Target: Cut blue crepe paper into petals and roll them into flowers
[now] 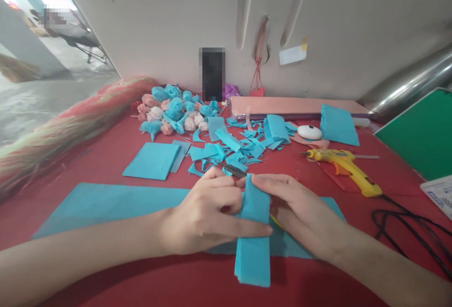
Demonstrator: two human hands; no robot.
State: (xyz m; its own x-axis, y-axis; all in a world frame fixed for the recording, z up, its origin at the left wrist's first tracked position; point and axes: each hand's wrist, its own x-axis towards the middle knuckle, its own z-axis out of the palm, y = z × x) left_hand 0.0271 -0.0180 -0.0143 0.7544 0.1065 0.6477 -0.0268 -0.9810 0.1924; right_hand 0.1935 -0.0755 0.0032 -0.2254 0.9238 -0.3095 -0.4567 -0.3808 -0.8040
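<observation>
Between my hands stands a narrow folded stack of blue crepe paper (pixel 254 255), its lower end hanging toward me. My left hand (pixel 208 215) is closed on its left side, with one finger stretched across the front. The thumb of my right hand (pixel 296 203) presses the top edge, and its other fingers are mostly hidden behind the paper. Scissors sit in my right hand too: a dark blade (pixel 234 171) points out to the left, and a bit of yellow handle (pixel 277 222) shows under the palm. A long blue crepe sheet (pixel 116 206) lies flat beneath both hands.
Blue scraps (pixel 229 144) and paper roses (pixel 173 109) lie beyond my hands. A folded blue square (pixel 152 161) is at left. To the right are a yellow glue gun (pixel 348 168) with a black cord (pixel 399 231), a white oval object (pixel 310 132) and a green board (pixel 420 133).
</observation>
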